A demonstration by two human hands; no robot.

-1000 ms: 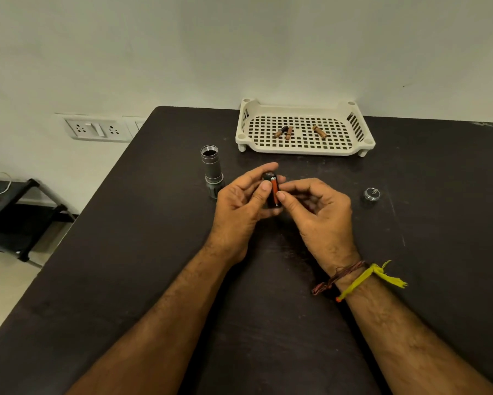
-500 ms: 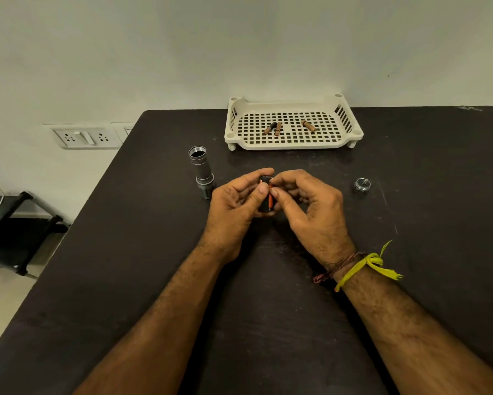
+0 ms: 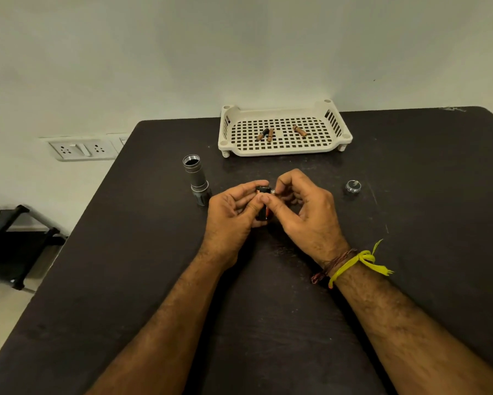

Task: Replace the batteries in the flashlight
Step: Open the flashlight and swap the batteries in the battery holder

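A grey flashlight body [image 3: 197, 181] stands upright on the dark table [image 3: 125, 280], its open end up, just left of my hands. My left hand [image 3: 233, 218] grips a black battery holder [image 3: 263, 203] with an orange battery showing in it. My right hand [image 3: 302, 212] pinches the same holder from the right with thumb and forefinger; most of the holder is hidden by my fingers. The flashlight's metal end cap [image 3: 353, 186] lies alone to the right. Three brown batteries [image 3: 269, 134] lie in the white tray [image 3: 282, 151] at the back.
The perforated white tray sits against the wall at the table's far edge. A wall socket panel [image 3: 81, 149] is to the left of the table. A low black stand [image 3: 14, 243] is on the floor at the left.
Both hands have stayed together on the battery holder, with the right fingers shifting over its top. The camera view has tilted, so the scene sits lower and nearer.
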